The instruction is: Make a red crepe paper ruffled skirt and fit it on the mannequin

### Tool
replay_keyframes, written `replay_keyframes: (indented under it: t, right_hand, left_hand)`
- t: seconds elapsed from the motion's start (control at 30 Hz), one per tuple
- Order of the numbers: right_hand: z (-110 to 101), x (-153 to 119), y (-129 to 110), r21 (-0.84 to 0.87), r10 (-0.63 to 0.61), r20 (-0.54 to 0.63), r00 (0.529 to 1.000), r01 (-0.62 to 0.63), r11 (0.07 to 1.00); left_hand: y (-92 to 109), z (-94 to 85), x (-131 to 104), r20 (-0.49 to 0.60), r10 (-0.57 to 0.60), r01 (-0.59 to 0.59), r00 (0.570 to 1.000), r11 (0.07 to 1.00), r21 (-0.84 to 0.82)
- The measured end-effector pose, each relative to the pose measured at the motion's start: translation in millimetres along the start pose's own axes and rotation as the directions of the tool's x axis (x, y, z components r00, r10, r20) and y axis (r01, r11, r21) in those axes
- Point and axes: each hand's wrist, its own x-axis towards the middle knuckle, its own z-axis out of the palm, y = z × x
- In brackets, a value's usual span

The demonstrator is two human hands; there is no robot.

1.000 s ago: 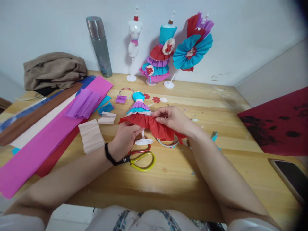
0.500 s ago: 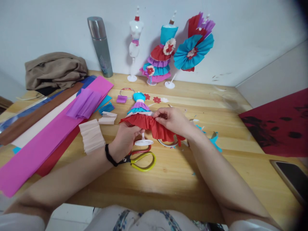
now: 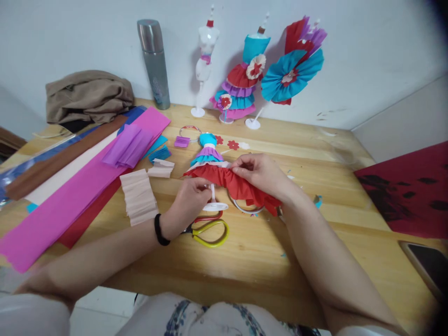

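A strip of gathered red crepe paper [image 3: 241, 184] lies along the lower hem of a small dress form [image 3: 209, 149] clad in turquoise, lilac and white paper ruffles. My right hand [image 3: 261, 172] pinches the strip's upper edge at the right of the skirt; the loose end trails below that wrist. At the lower left of the ruffle, my left hand [image 3: 191, 198] has its thumb and fingers closed on the red paper, near the form's white stand [image 3: 215, 206]. Scissors with one yellow and one red handle [image 3: 212, 233] lie just below, their blades partly hidden by my left wrist.
Crepe paper lengths [image 3: 87, 186] and cut pieces fill the left side. A flask [image 3: 156, 70], a brown cloth [image 3: 89, 95] and several dress forms [image 3: 206, 65] stand at the back. Right are a phone [image 3: 425, 266] and a red-black panel [image 3: 413, 186]. A tape roll [image 3: 248, 210] lies under the red strip.
The view has shifted slightly, so most things sit further right. My left fingers have moved a little along the red ruffle's lower edge; my right hand keeps its pinch.
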Motion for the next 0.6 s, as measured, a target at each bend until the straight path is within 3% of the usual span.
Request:
replay_keyframes:
  t: [0.1,0.27,0.43,0.6]
  right_hand:
    - [-0.2,-0.1,2.1,0.032,0.030,0.008,1.000,-0.031,0.999]
    - [-1.4,-2.7,-2.3,0.072,0.040,0.007,0.999,-0.040,0.997]
    - [-3.6,-6.6,-10.8,0.096,0.033,0.030,0.999,-0.036,0.995]
    - [-1.9,-11.0,-16.4,0.103,-0.007,0.054,0.999,0.001,0.995]
  left_hand:
    - [0.5,-5.3,-9.6,-0.103,-0.017,0.011,0.994,0.998,-0.058]
    - [14.2,-25.7,-18.3,-0.266,-0.176,0.114,0.948,0.965,-0.234]
    - [30.6,-42.6,-6.9,-0.267,-0.304,0.217,0.914,0.926,-0.310]
    - [32.5,-45.8,15.2,-0.242,-0.294,0.253,0.924,0.949,-0.188]
